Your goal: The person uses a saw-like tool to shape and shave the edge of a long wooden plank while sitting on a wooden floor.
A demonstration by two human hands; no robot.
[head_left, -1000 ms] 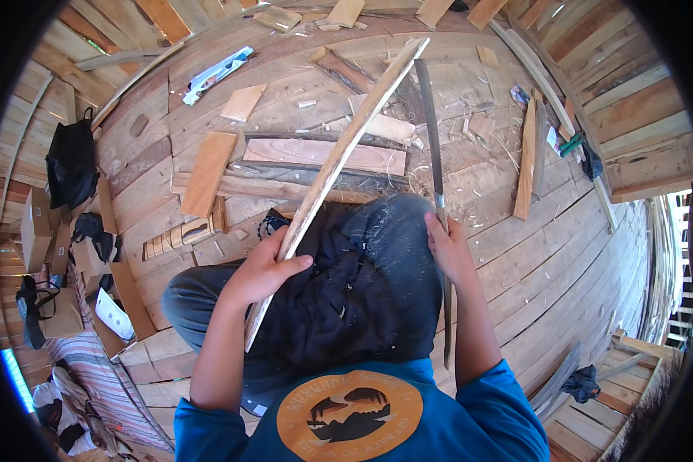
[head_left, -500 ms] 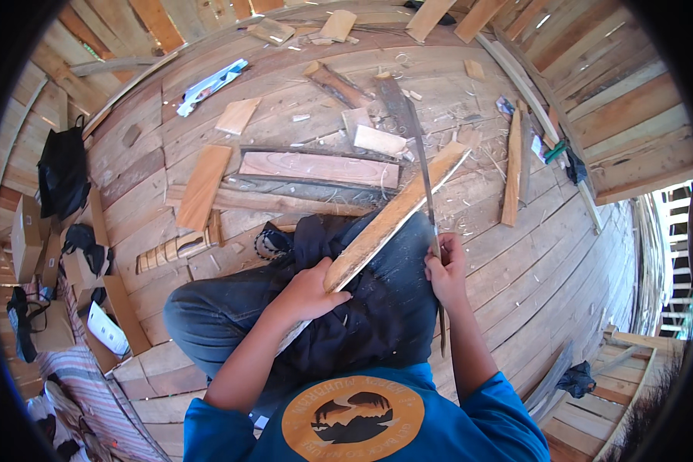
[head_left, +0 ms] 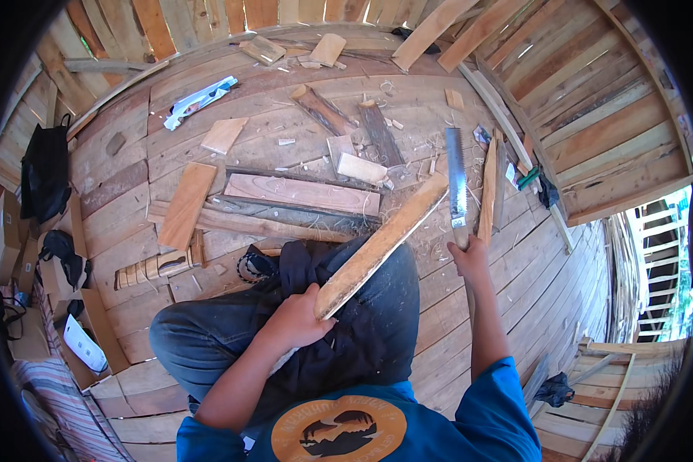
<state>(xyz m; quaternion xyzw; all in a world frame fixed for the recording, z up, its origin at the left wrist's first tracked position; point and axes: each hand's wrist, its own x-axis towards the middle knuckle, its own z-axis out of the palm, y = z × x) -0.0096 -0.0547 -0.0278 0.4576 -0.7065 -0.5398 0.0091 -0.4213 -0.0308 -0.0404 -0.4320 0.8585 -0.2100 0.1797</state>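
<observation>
My left hand is wrapped round the near part of a long wooden strip, which rests slanted across my legs with its far end up and to the right. The strip has a rough brown face and a pale cut edge. In my right hand is a saw, gripped by its long pale wooden handle. Its shiny, straight blade points away from me, beside the strip's far end and apart from it.
Ahead on the plank floor lie a pinkish board, an orange-brown board, bark-edged pieces and shavings. Cardboard boxes and a black bag stand at the left. Long narrow pieces lie right of the saw.
The saw has moved right, away from the strip, and turned so its flat blade shows. My right hand has shifted right and slightly forward. My left hand still holds the strip.
</observation>
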